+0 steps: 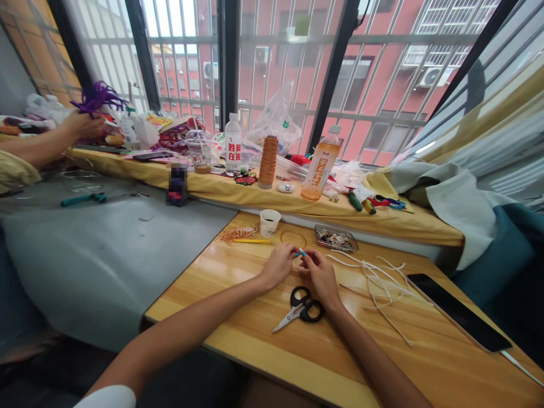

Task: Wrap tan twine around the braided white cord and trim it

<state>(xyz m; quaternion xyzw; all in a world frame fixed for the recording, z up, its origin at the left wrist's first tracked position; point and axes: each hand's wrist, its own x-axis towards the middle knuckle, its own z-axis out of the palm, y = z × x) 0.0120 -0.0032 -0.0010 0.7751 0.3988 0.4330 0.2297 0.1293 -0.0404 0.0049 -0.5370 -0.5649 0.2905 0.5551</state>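
My left hand [279,265] and my right hand [322,276] meet above the wooden table [238,311]. Their fingers are closed in a pinch around a small white piece [301,251]. Bits of blue show at the fingertips, and I cannot tell whether they are painted nails or part of that piece. Black-handled scissors [300,310] lie just below my hands, blades pointing left. White cords [378,277] are spread to the right of my right hand. Beyond my fingers, a brown ring of cord [293,238] rests near a clear box of small parts [335,237].
A paper cup [269,222] of dark liquid, yellow tweezers [254,241] and orange thread scraps [238,233] sit behind. A tablet [459,311] lies right. Bottles and a brown cord spool [268,161] line the sill. At left, another person's hand [85,124] holds purple strands [98,97].
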